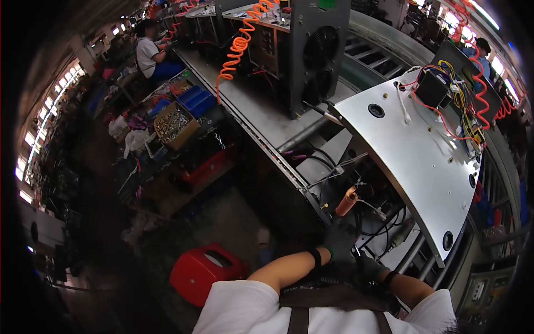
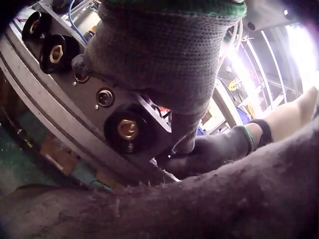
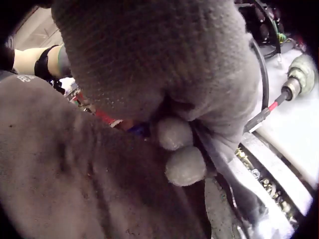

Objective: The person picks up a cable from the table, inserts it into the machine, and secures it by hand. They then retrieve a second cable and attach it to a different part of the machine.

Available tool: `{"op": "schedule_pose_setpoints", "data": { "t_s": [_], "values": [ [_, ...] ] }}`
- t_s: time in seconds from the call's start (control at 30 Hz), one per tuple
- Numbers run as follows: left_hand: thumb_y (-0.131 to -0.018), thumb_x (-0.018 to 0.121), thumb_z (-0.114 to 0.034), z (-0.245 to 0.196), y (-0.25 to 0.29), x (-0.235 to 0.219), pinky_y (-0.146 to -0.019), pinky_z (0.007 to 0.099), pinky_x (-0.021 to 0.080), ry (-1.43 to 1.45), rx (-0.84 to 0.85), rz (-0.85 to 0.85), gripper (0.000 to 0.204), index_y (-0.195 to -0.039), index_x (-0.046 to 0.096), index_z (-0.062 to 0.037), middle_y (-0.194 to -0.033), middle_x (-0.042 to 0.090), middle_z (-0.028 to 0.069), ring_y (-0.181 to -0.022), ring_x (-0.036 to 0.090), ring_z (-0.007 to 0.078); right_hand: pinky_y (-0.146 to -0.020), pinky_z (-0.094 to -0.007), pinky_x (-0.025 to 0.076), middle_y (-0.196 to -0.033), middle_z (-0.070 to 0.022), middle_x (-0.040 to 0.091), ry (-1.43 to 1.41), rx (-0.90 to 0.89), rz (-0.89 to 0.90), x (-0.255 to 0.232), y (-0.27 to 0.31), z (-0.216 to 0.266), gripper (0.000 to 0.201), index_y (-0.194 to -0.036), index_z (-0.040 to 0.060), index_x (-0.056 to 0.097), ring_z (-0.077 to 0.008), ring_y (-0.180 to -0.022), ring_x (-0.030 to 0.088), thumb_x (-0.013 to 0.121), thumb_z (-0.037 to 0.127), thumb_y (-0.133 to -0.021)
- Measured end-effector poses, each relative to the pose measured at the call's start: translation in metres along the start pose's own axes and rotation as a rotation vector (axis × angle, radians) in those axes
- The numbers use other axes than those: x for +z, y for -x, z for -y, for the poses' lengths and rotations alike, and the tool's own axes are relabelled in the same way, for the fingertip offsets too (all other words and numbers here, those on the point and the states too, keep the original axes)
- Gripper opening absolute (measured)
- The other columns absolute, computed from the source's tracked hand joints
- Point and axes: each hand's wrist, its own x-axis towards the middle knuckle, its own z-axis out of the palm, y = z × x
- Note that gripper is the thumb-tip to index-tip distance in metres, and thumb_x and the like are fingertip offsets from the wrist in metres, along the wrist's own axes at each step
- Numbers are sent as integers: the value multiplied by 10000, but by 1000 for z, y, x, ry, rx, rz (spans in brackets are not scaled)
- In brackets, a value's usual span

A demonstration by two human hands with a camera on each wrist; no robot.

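My left hand, in a grey knitted glove with a green cuff, grips a dark panel over its upper edge. The thumb lies on the panel's front, beside round sockets with brass centres. One finger points down past the panel's end, close to my gloved right hand. In the right wrist view, that hand's fingers curl in, with two pale fingertips showing; I cannot tell what they hold. Both hands are low in front of the apron in the head view, below a copper-coloured cylinder and black cables.
A large silver sheet-metal cover with wiring on it stands at the right. Behind is a dark cabinet with fans. Orange coiled hoses hang overhead. To the left are a box of small parts, a red stool and a seated person.
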Motion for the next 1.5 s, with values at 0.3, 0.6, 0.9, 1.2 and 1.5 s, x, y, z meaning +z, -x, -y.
{"op": "schedule_pose_setpoints", "data": {
  "t_s": [0.3,0.6,0.9,1.2,1.5],
  "values": [
    [-664,657,-550,0,-2,4,-1116,507,60,107,-11,7,866,-1324,417,-43,-1348,425,141,-1332,284,293,-805,-457,472,-1088,-263,575,83,-76,-94,7,-1,-13,609,-1324,-11,318,-392,-985,587,572,216,-819],
    [-673,568,-681,-3,-5,14,-1110,525,43,-103,-11,-11,910,-1321,456,-53,-1399,382,161,-1363,236,306,-775,-468,469,-994,-277,604,-21,156,-61,-2,3,10,485,-1242,-64,330,-396,-949,607,494,220,-884],
    [-639,548,-714,-6,-8,21,-1109,544,45,-169,-26,-64,956,-1338,434,-72,-1401,393,143,-1361,248,301,-880,-456,443,-1108,-270,579,-47,5,-123,-8,27,35,594,-1262,-30,407,-398,-1038,569,479,431,-894],
    [-644,587,-674,-4,-6,24,-1110,538,55,-88,25,-138,952,-1351,410,-62,-1407,373,146,-1371,219,280,-840,-464,467,-1105,-254,578,66,63,-102,-10,20,26,541,-1307,-50,310,-397,-1032,569,395,326,-927],
    [-603,615,-664,-12,-9,18,-1076,580,128,-202,-10,-67,919,-1336,436,-139,-1404,358,140,-1347,243,327,-933,-433,425,-1169,-245,559,-132,62,-172,-16,43,45,623,-1215,-58,444,-358,-1120,535,534,441,-853]
  ]
}}
